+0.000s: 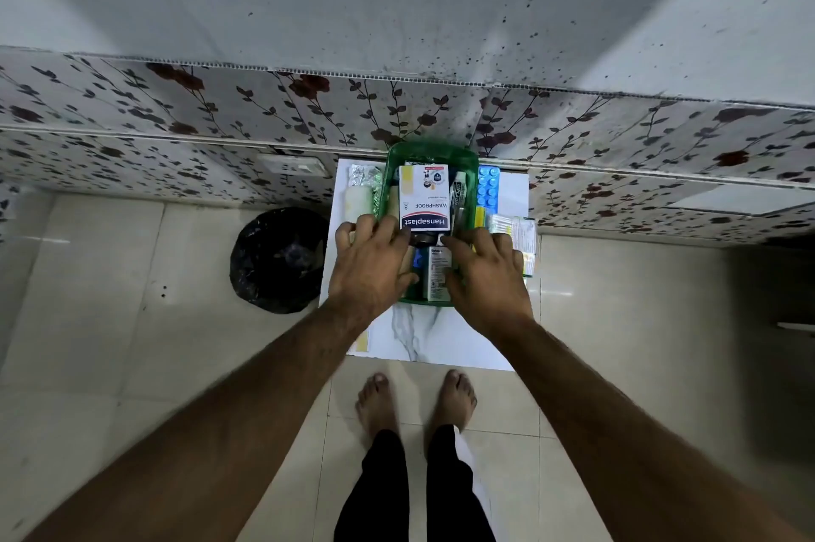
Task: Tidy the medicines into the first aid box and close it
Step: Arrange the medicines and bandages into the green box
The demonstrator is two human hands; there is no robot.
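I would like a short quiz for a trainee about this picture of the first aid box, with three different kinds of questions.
1. True or false: the plaster box lies inside the green box.
2. On which side of the green box does the blue pill strip lie? A) its left B) its right C) inside it
3. Fill in: the left hand and the right hand are both at the green box's ____ end.

Key: 1 true; 2 B; 3 near

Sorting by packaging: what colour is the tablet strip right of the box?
Blue. The blister strip lies just outside the green box, clearest in the head view.
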